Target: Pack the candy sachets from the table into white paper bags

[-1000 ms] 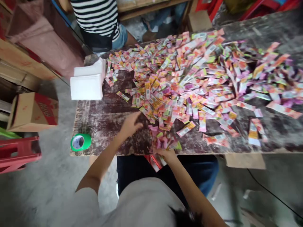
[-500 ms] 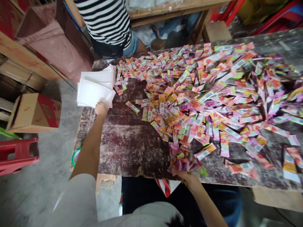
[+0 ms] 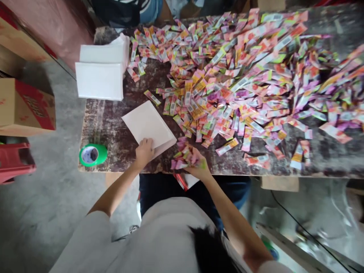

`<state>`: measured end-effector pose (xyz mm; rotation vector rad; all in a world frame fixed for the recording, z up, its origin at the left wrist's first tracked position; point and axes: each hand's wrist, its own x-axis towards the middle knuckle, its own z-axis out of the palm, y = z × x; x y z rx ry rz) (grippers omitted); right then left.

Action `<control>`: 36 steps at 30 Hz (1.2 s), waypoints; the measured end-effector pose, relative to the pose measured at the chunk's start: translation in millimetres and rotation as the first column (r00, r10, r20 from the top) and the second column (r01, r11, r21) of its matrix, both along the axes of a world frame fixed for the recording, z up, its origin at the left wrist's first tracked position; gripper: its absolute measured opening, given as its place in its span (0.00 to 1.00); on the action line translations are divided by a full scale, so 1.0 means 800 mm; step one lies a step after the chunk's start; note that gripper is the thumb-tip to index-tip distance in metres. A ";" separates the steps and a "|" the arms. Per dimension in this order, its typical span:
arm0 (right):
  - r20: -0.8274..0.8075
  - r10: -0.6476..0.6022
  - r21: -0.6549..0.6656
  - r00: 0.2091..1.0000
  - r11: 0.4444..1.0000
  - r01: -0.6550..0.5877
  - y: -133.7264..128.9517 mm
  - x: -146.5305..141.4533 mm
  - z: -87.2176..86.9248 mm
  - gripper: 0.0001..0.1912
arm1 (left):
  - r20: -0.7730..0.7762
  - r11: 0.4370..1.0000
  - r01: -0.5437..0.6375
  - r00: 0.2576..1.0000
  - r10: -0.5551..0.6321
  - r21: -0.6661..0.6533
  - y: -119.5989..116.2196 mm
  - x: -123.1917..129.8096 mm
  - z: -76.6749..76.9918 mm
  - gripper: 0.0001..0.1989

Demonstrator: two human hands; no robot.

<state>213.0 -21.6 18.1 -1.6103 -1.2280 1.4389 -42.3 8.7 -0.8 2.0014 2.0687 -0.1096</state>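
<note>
Shifted from the white stack (image 3: 99, 80), the left hand (image 3: 144, 152) now holds a white packet (image 3: 149, 123) by its near edge, fingers on top. Right hand (image 3: 198, 165) noted closed around a sachet bundle (image 3: 185, 154), near the packet's right corner. Loose sachets (image 3: 216, 94) spread beyond the right hand; tape roll (image 3: 93, 154) sits left of the left hand.
</note>
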 end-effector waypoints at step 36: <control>0.939 0.117 0.054 0.322 0.878 -0.476 0.010 -0.101 -0.018 0.29 | 0.428 0.959 -0.226 0.894 0.134 0.172 0.013 0.051 0.021 0.07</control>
